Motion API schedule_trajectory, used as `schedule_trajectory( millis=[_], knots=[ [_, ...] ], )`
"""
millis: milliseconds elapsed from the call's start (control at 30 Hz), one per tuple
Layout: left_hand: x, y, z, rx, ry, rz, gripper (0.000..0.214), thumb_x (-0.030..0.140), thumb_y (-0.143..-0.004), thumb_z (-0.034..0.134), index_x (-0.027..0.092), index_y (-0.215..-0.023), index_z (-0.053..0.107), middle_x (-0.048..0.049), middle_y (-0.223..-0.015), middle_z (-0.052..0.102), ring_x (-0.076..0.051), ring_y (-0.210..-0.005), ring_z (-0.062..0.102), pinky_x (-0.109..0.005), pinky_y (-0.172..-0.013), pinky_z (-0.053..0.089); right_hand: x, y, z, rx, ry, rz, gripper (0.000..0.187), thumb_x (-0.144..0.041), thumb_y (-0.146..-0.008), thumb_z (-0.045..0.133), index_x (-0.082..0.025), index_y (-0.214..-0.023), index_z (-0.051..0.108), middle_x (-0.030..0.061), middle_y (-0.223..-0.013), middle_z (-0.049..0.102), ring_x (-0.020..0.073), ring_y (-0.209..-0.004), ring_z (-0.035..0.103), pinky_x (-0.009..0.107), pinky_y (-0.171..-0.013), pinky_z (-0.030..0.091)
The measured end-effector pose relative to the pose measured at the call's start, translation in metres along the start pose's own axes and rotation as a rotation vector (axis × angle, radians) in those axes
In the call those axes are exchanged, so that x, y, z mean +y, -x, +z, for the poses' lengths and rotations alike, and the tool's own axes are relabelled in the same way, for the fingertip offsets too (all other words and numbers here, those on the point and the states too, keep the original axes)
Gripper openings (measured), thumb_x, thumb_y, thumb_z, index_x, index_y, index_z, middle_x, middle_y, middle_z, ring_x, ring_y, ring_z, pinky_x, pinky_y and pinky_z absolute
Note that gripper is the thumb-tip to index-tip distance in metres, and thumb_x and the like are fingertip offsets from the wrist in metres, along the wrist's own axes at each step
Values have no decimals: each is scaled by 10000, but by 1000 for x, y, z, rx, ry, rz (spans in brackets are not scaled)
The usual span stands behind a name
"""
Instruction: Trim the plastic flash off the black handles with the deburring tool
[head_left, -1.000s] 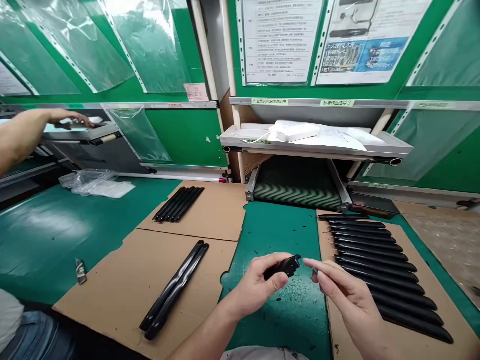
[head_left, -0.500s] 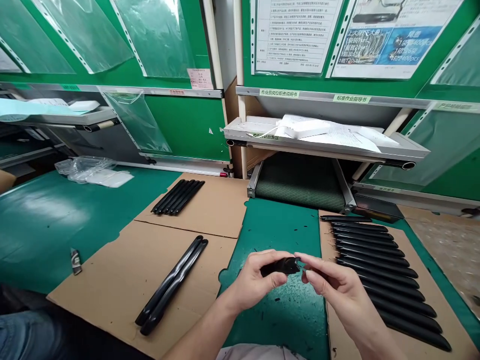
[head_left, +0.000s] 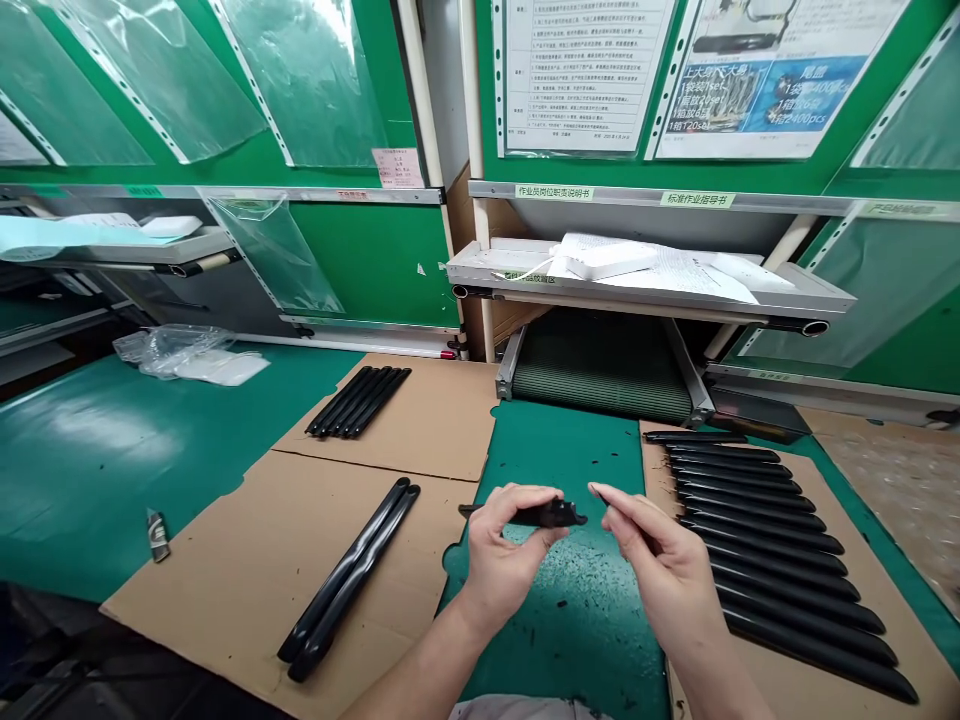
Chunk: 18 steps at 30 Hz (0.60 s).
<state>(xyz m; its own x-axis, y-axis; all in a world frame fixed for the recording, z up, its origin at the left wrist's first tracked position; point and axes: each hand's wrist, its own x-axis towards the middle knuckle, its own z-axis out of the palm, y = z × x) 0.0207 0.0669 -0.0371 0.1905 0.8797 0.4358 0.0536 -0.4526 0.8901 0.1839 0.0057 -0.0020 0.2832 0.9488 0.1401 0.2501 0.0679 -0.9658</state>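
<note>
My left hand (head_left: 504,548) grips a short black plastic piece (head_left: 550,514) between thumb and fingers, above the green table (head_left: 570,620). My right hand (head_left: 654,566) is just right of it, fingers curled with the forefinger pointing at the piece's end. It seems to pinch a thin small item I cannot make out. A row of several long black strips (head_left: 765,540) lies on cardboard to the right. Two long black strips (head_left: 349,578) lie together on the cardboard (head_left: 247,590) to the left.
A bundle of several thin black rods (head_left: 358,401) rests on the far cardboard sheet. A conveyor belt (head_left: 600,365) runs under a shelf with papers (head_left: 652,268). Clear plastic bags (head_left: 187,352) lie far left; a small tool (head_left: 157,533) sits on the left table.
My hands have drawn slightly apart and risen a little, the black piece now held flatter. The other person's arm at the far left is gone from view.
</note>
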Motion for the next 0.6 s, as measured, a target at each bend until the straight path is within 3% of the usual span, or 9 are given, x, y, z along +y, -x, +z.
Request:
schedule_trajectory(
  millis=[200,433,600],
  knots=[
    [-7,-2,-5,204,-169,224,322,83,-769,719,250,-1032,640,-31,-1015,727,-203,-961,670,-380,-854,538,-5,9,13,-67,-79,34,354,-467,-910,570,-304,-1200,692,34,-832,634,150,-696,541,241,-609,477],
    [-3,-4,-10,256,-423,434,437,0,-754,676,267,-1093,605,-26,-1041,740,-213,-931,671,-372,-788,481,2,9,18,-139,-185,166,422,-508,-891,596,-300,-1253,658,36,-810,648,143,-664,529,238,-591,480],
    [-4,-4,-13,224,-401,447,412,4,-760,677,266,-1072,610,-27,-1035,744,-198,-906,677,-364,-773,472,-1,5,14,-134,-112,59,362,-488,-879,611,-281,-1154,722,37,-766,626,139,-618,499,241,-548,456]
  ],
)
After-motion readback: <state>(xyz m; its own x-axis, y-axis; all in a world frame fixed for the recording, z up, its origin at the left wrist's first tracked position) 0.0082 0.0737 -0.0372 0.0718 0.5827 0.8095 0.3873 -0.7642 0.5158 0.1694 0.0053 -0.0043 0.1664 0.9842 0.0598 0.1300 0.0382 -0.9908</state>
